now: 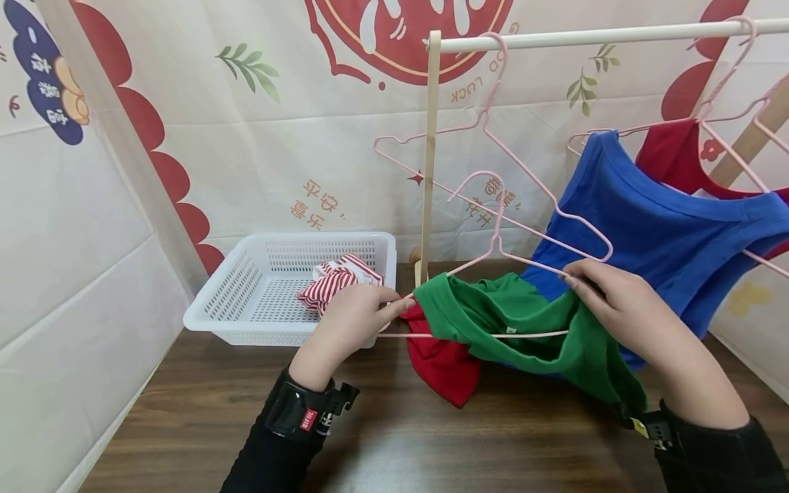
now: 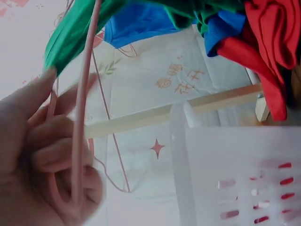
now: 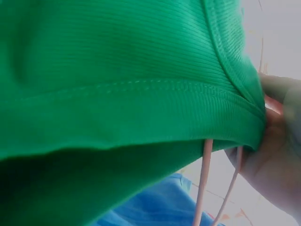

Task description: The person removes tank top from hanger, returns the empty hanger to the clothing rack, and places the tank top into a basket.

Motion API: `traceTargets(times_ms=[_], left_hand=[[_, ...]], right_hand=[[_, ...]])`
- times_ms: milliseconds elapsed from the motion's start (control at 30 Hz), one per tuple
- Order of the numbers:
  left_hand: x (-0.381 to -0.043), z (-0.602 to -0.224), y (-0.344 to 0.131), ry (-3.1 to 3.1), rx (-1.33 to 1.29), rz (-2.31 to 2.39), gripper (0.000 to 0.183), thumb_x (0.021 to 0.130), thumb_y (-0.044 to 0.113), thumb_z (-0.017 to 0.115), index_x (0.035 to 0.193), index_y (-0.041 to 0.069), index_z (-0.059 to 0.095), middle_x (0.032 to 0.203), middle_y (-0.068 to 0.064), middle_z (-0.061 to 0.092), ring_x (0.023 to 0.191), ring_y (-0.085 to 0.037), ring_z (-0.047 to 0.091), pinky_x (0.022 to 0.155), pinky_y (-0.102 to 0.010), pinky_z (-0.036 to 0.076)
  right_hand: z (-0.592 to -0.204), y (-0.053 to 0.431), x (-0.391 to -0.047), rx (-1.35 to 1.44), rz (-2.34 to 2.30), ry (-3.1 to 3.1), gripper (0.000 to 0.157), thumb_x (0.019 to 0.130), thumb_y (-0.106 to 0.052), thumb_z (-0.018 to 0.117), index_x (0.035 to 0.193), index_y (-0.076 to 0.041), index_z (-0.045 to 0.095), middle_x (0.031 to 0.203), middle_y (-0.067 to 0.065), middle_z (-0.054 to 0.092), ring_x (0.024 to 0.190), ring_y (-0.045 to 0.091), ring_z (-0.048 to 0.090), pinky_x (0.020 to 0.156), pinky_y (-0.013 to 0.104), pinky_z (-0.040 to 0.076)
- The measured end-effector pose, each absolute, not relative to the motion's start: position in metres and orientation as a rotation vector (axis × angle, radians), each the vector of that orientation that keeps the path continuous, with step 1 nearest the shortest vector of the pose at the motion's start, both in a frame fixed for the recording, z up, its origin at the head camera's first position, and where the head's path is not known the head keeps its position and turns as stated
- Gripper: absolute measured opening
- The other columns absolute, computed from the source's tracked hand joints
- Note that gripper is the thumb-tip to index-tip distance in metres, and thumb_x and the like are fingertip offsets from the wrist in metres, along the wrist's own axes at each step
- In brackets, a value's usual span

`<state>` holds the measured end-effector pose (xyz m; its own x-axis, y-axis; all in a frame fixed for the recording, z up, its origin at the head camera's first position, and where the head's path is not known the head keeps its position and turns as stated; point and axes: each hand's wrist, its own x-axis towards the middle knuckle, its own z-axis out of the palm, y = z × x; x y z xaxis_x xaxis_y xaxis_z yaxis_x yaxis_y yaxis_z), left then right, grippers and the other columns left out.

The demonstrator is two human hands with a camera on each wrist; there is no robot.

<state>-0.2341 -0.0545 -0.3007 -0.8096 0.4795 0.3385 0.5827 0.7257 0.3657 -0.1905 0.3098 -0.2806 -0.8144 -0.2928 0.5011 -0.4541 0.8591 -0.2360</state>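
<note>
A green tank top point(image 1: 511, 308) hangs on a pink clothes hanger point(image 1: 493, 236) held low over the table. My left hand point(image 1: 354, 311) grips the hanger's left end, its thumb tip at the green strap; the left wrist view shows fingers curled round the pink wire point(image 2: 81, 127). At the other shoulder, my right hand point(image 1: 622, 308) pinches the green strap together with the hanger arm. Up close in the right wrist view, the ribbed green cloth point(image 3: 141, 113) covers most of the hanger. A red garment point(image 1: 440, 359) lies partly beneath the green top.
A white basket point(image 1: 246, 322) with a red-and-white striped garment point(image 1: 335, 281) stands at left. Behind, a rack with a white rail point(image 1: 585, 35) and wooden post point(image 1: 430, 150) carries a bare pink hanger point(image 1: 524, 168), a blue tank top point(image 1: 666, 212) and a red top point(image 1: 668, 154).
</note>
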Motion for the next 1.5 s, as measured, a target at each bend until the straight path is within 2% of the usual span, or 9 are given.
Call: traceTargets(times_ms=[233,333,467,633,733,900,1100,1333,1500], left_hand=[[-0.234,-0.304,-0.059,-2.334,-0.823,-0.79,0.017,0.093,0.023,0.068,0.079,0.013,0.07,0.063,0.008,0.052,0.059,-0.01,0.048,0.055,-0.027,0.042],[-0.234,-0.303,-0.061,-2.259,-0.828,-0.783,0.015,0.092,0.02,0.069,0.081,0.01,0.071,0.065,0.006,0.055,0.06,-0.01,0.05,0.058,-0.026,0.044],[-0.232,-0.299,-0.065,-2.217,-0.835,-0.77,0.014,0.091,0.018,0.07,0.082,0.009,0.072,0.067,0.004,0.059,0.062,-0.011,0.051,0.06,-0.026,0.045],[-0.229,-0.296,-0.067,-2.201,-0.827,-0.75,0.015,0.092,0.019,0.069,0.082,0.008,0.071,0.067,0.003,0.059,0.062,-0.011,0.05,0.057,-0.026,0.043],[-0.229,-0.295,-0.066,-2.179,-0.83,-0.74,0.016,0.093,0.019,0.068,0.082,0.008,0.071,0.067,0.003,0.059,0.061,-0.011,0.049,0.055,-0.026,0.042],[-0.227,-0.294,-0.064,-2.115,-0.822,-0.663,0.017,0.092,0.021,0.07,0.079,0.009,0.069,0.064,0.003,0.057,0.056,-0.01,0.046,0.048,-0.025,0.036],[-0.228,-0.292,-0.06,-2.052,-0.774,-0.581,0.021,0.091,0.022,0.069,0.074,0.011,0.066,0.057,0.004,0.051,0.05,-0.009,0.041,0.042,-0.024,0.028],[-0.232,-0.282,-0.055,-2.027,-0.747,-0.484,0.026,0.09,0.022,0.07,0.068,0.011,0.063,0.053,0.003,0.045,0.047,-0.01,0.035,0.041,-0.025,0.023],[-0.232,-0.273,-0.052,-2.037,-0.714,-0.448,0.026,0.091,0.02,0.067,0.068,0.012,0.059,0.053,0.002,0.044,0.045,-0.011,0.036,0.04,-0.026,0.022]], right_hand=[[-0.279,0.291,-0.185,0.456,0.58,-2.47,0.016,0.1,-0.011,0.055,0.112,-0.006,0.065,0.097,0.008,0.066,0.081,0.022,0.053,0.072,0.011,0.037],[-0.278,0.283,-0.183,0.419,0.592,-2.438,0.018,0.1,-0.012,0.054,0.113,-0.005,0.064,0.101,0.011,0.065,0.085,0.023,0.054,0.075,0.018,0.037],[-0.275,0.276,-0.184,0.427,0.6,-2.382,0.018,0.1,-0.009,0.054,0.113,-0.002,0.063,0.1,0.013,0.065,0.084,0.024,0.053,0.074,0.03,0.039],[-0.269,0.269,-0.189,0.443,0.684,-2.335,0.02,0.1,-0.009,0.054,0.114,0.001,0.063,0.1,0.016,0.064,0.085,0.024,0.053,0.074,0.016,0.037],[-0.263,0.263,-0.191,0.461,0.721,-2.325,0.02,0.1,-0.01,0.054,0.115,0.0,0.064,0.098,0.015,0.065,0.084,0.02,0.051,0.075,0.013,0.037],[-0.251,0.248,-0.196,0.542,0.764,-2.343,0.019,0.101,-0.012,0.054,0.114,-0.004,0.065,0.093,0.009,0.066,0.082,0.015,0.053,0.074,0.015,0.04],[-0.237,0.234,-0.204,0.64,0.759,-2.373,0.028,0.102,-0.011,0.051,0.127,-0.004,0.061,0.091,0.007,0.066,0.084,0.02,0.057,0.074,0.023,0.041],[-0.22,0.225,-0.208,0.693,0.808,-2.403,0.017,0.102,-0.011,0.052,0.105,-0.004,0.067,0.086,0.007,0.064,0.075,0.017,0.051,0.064,0.024,0.04],[-0.207,0.222,-0.207,0.669,0.902,-2.438,0.018,0.101,-0.015,0.054,0.104,-0.006,0.069,0.084,0.008,0.062,0.074,0.018,0.049,0.059,0.025,0.038]])
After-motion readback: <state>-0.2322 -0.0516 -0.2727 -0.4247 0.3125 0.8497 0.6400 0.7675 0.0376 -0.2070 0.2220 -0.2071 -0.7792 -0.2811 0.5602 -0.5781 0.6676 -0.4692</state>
